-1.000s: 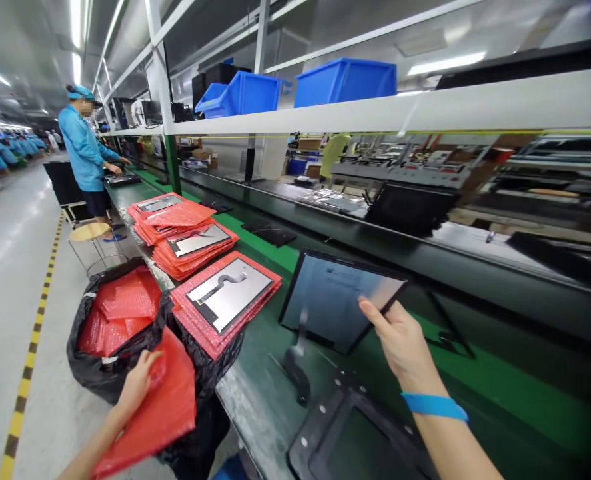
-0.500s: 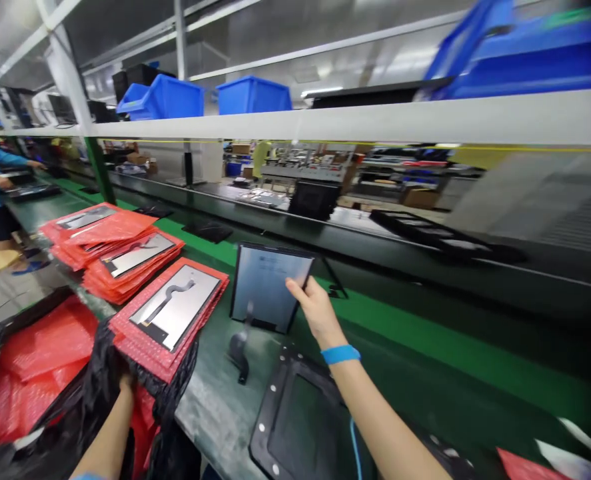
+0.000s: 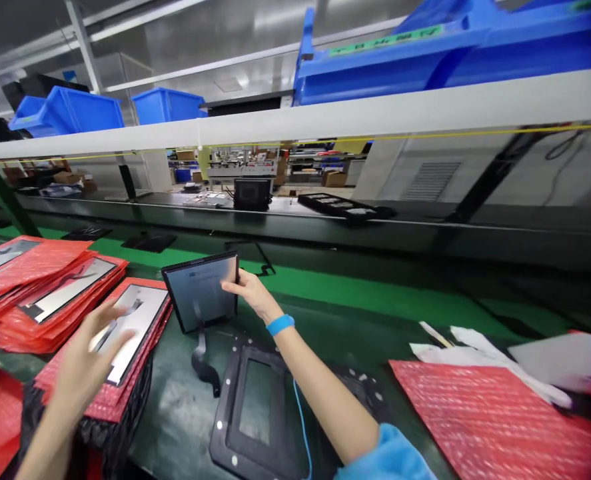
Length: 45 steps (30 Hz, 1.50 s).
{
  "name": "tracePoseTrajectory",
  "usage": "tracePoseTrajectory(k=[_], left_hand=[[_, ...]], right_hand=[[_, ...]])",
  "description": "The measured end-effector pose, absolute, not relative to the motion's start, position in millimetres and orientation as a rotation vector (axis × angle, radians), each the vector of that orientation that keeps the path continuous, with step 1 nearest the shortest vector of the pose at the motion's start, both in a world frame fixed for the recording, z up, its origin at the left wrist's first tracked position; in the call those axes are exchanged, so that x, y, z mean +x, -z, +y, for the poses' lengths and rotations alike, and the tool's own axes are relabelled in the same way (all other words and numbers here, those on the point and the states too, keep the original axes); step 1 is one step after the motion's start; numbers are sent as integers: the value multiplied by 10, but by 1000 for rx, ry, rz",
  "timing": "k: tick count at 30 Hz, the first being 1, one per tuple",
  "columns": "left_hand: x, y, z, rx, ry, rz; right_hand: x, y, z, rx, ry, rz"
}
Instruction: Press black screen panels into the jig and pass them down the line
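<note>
In my right hand (image 3: pixel 248 290), a thin display panel (image 3: pixel 200 297) is gripped by its right edge, thumb on the grey face. It stands tilted above the bench, and a dark ribbon cable (image 3: pixel 206 370) hangs from its lower edge. My left hand (image 3: pixel 88 350) has its fingers apart and holds nothing. It hovers over a silver-backed display panel (image 3: pixel 138 317) lying on a pile of red bubble bags (image 3: pixel 118 400); whether it touches the panel I cannot tell. Below my right wrist lies a black frame with round light dots (image 3: pixel 228 400).
More red bags with panels (image 3: pixel 70 300) lie at the left. Another red bubble bag (image 3: pixel 490 413) and white scraps (image 3: pixel 480 347) lie at the right. A white shelf (image 3: pixel 255 120) with blue bins (image 3: pixel 170 105) spans overhead. A blue cord (image 3: pixel 300 413) crosses the black frame.
My left hand has come up from beside the black bag to the panel pile, fingers spread. My right hand still holds its panel, now turned somewhat. The view has swung right.
</note>
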State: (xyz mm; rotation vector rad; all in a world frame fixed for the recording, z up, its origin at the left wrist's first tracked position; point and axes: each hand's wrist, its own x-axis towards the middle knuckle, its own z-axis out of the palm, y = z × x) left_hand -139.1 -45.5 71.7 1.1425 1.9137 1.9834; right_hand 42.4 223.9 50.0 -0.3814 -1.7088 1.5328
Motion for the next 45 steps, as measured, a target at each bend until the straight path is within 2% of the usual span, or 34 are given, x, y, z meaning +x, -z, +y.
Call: tracePoseTrajectory(k=[5, 11, 15, 24, 31, 37, 45], left_hand=[[-1246, -535, 708, 1202, -1939, 1695], [-1425, -369, 829, 1104, -1961, 1683], [-1628, -365, 750, 1098, -1900, 1671], [-1896, -218, 843, 1124, -1855, 1612], [-2054, -187, 871, 1142, -1806, 1589], [-2127, -204, 828, 1170, -1741, 1606], [-1882, -246, 833, 1194, -1981, 1600]], right_hand=[[362, -35, 1851, -712, -1291, -1594], [165, 343, 1324, -844, -1105, -1742], [321, 239, 1371, -812, -981, -1858], [674, -312, 2047, -672, -476, -1881], [664, -337, 2264, -462, -183, -2069], [616, -394, 2401, -339, -59, -2177], [816, -252, 2184, -174, -9, -2285]])
